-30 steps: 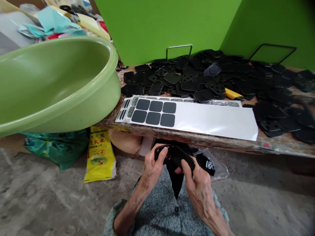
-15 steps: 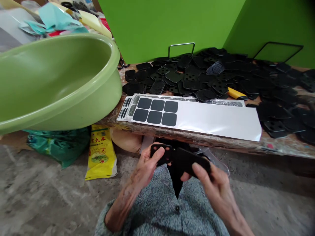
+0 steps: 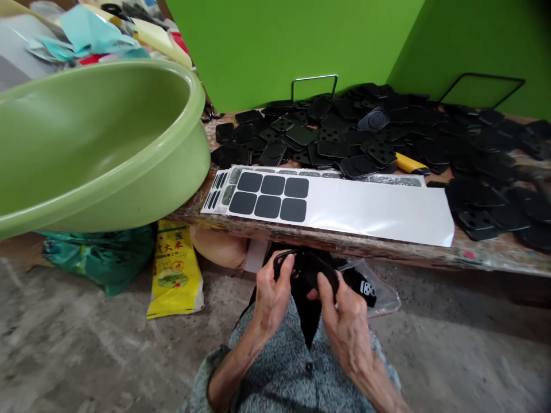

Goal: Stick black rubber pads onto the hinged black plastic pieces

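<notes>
My left hand (image 3: 270, 301) and my right hand (image 3: 344, 324) are held over my lap, below the bench edge. Between them are two black rubber pads (image 3: 310, 271), pinched by fingers and thumbs, and the left one has round holes. They overlap, so their edges are partly hidden. Above my hands, a white backing sheet (image 3: 370, 209) lies on the bench with several dark square pads (image 3: 267, 195) stuck to it. A large heap of loose black pads (image 3: 344, 129) lies beyond it, out of reach of neither hand's fingers touching it.
A green plastic basin (image 3: 103, 149) overhangs the bench's left end. A yellow-handled tool (image 3: 411, 163) lies by the heap. A clear plastic bag (image 3: 381, 292) with black pieces sits beyond my right hand. A yellow sack (image 3: 174, 275) and green bag (image 3: 99, 258) lie on the concrete floor.
My right hand has moved left and down, closer to my left hand. The two pads, spread apart before, now overlap between my hands.
</notes>
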